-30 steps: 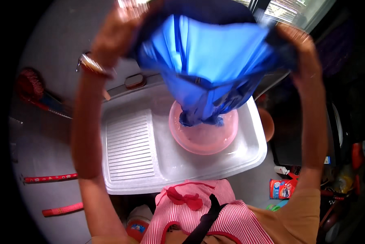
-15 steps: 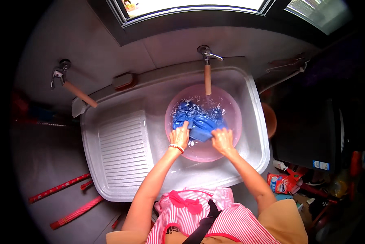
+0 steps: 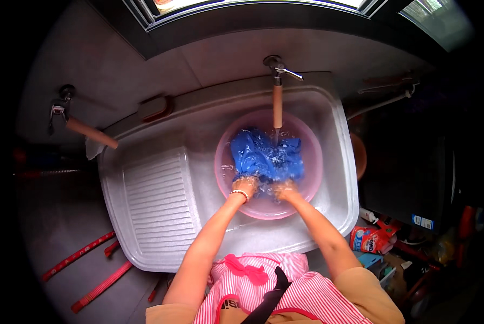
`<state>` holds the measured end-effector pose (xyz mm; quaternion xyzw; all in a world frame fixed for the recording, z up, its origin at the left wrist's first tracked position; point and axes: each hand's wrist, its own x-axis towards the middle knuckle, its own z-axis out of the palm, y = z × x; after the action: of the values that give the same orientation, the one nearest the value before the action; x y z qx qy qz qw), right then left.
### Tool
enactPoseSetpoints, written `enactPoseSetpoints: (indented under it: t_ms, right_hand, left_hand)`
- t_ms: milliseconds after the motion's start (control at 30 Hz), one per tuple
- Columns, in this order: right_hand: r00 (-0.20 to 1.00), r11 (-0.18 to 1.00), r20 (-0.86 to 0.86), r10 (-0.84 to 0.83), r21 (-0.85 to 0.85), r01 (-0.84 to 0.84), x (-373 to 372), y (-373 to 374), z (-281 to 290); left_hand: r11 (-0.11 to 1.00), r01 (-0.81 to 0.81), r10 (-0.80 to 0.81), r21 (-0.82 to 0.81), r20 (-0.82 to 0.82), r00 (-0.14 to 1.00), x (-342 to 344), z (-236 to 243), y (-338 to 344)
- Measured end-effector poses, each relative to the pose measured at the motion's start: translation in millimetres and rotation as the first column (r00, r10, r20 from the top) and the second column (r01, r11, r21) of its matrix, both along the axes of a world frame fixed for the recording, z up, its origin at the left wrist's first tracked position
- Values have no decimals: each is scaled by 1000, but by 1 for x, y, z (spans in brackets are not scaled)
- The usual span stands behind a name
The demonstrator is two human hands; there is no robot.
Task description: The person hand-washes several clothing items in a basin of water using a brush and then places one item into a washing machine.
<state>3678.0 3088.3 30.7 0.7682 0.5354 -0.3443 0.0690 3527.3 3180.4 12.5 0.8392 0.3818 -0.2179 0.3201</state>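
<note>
A wet blue cloth (image 3: pixel 250 154) lies bunched in a pink basin (image 3: pixel 309 189) of water. The basin stands in the right-hand bowl of a grey sink (image 3: pixel 339 178). At the cloth's near left edge, my left hand (image 3: pixel 245 187) dips into the water, closed on the fabric, its fingertips hidden. Beside it, my right hand (image 3: pixel 285 189) is at the cloth's near right edge. Splashes and motion blur hide its fingers. Above the basin, a tap (image 3: pixel 277 70) with a tan hose (image 3: pixel 277 107) lets down a thin stream of water.
A ribbed washboard (image 3: pixel 161 197) fills the sink's left side. Another tap (image 3: pixel 61 108) with a hose is on the wall at left. Red poles (image 3: pixel 101 286) lie on the floor at lower left. A red packet (image 3: pixel 365 239) and clutter lie right of the sink.
The cloth has spread out and sunk toward the far side of the basin. Both hands have moved lower into the water, the right one slightly left. A water stream now shows under the hose.
</note>
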Motion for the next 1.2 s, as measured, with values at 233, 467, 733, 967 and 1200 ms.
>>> enactPoseSetpoints:
  t_ms: [233,467,733,967,1200]
  right_hand:
    - [820,824,-523,-233,342,452,23,-19,59]
    - [189,646,-936,-298,-52,761,-40,4,130]
    - [331,596,-870,-366,54,801,-21,-23,100]
    - [716,674,-602,-354,367,641,28,-46,66]
    - [917,809,-396,-41,526,263,7,14,94]
  left_hand:
    - [882,-343,464,-324,463,755,-28,73,33]
    - [408,-165,860,-898,317,400,-23,114,-3]
    - [325,-370,939,-870,248,239,-37,101,-11]
    - [717,-170,695,-676,674,250,-1,240,21]
    - [767,-57,638,-639,750,176,11,360,24]
